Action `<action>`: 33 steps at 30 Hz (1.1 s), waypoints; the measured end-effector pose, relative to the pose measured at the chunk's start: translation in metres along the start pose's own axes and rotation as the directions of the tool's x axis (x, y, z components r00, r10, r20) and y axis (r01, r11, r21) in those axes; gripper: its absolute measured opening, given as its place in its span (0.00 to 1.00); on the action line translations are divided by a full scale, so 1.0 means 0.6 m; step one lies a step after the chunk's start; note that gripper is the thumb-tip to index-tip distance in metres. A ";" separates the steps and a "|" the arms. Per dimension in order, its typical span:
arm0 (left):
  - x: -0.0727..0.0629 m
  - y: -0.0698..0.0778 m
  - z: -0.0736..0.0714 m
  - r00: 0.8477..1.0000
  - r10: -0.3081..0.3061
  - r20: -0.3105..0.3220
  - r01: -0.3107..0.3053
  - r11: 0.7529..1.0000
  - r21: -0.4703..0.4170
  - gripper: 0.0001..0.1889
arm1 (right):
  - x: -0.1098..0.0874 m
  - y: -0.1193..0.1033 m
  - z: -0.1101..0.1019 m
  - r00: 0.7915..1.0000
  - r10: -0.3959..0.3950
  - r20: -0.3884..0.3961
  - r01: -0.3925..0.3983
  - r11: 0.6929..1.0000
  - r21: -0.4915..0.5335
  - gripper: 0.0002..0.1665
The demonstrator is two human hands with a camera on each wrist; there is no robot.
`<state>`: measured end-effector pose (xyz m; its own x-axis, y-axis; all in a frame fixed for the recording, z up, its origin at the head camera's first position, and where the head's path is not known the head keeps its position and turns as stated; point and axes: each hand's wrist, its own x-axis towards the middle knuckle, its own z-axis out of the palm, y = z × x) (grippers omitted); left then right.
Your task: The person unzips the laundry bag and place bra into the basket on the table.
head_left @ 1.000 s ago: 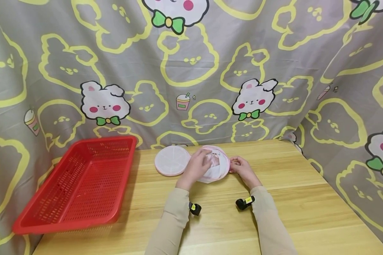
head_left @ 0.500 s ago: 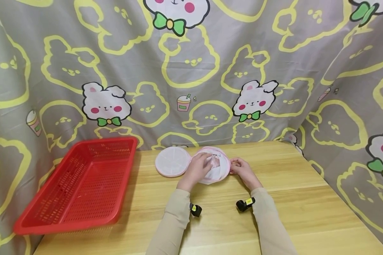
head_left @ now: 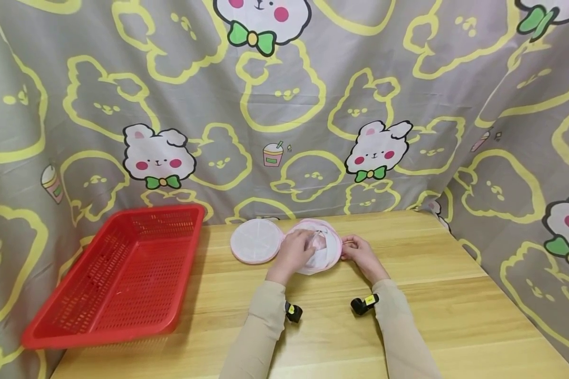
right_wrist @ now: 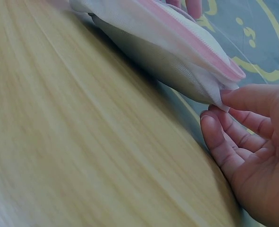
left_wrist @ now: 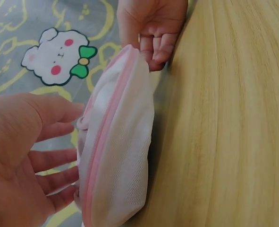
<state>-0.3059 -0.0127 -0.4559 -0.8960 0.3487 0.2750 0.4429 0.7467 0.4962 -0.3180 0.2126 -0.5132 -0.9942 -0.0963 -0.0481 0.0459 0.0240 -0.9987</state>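
A round white mesh laundry bag [head_left: 333, 252] with pink trim lies toward the back of the table, its round lid [head_left: 256, 241] folded out flat to the left. White material and a pinkish patch show inside it; what they belong to is partly covered. My left hand [head_left: 291, 255] is over the bag's left side, its fingers spread loosely at the opening, as the left wrist view shows. At the right edge, my right hand [head_left: 362, 256] pinches the bag between thumb and fingers; in the right wrist view a fold of mesh [right_wrist: 219, 97] is at the fingertips.
A large red plastic basket [head_left: 137, 284] with perforated walls stands on the left of the wooden table [head_left: 455, 305]. A grey curtain [head_left: 303, 142] with cartoon prints hangs behind and on both sides. Black wrist cameras sit at both sleeves.
My left hand has shifted slightly to the right over the bag. The right hand keeps its pinch at the edge, and the bag stays in place.
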 end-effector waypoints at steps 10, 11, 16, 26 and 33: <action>0.007 0.011 0.016 0.994 -0.107 -0.003 0.107 0.991 0.078 0.24 | -0.005 -0.008 0.002 1.000 0.000 0.014 0.000 1.000 -0.004 0.18; 0.009 0.011 0.016 0.994 -0.111 -0.007 0.112 0.990 0.081 0.24 | -0.005 -0.008 0.002 1.000 0.004 0.015 -0.004 1.000 -0.004 0.18; 0.017 0.012 0.015 0.991 -0.134 0.006 0.133 0.986 0.097 0.25 | 0.000 -0.002 0.001 1.000 0.003 0.006 -0.003 1.000 -0.007 0.18; 0.033 0.018 0.013 0.978 -0.168 0.121 0.144 0.972 0.186 0.34 | 0.000 -0.002 0.002 1.000 -0.008 0.000 0.008 1.000 0.006 0.15; 0.042 0.026 0.012 0.949 -0.234 0.209 0.199 0.964 0.177 0.39 | 0.002 -0.001 0.004 1.000 -0.004 -0.011 0.005 1.000 0.005 0.16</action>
<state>-0.3219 0.0121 -0.4472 -0.9612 0.2746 -0.0275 0.2431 0.8896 0.3868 -0.3189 0.2103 -0.5124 -0.9954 -0.0854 -0.0434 0.0420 0.0183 -0.9990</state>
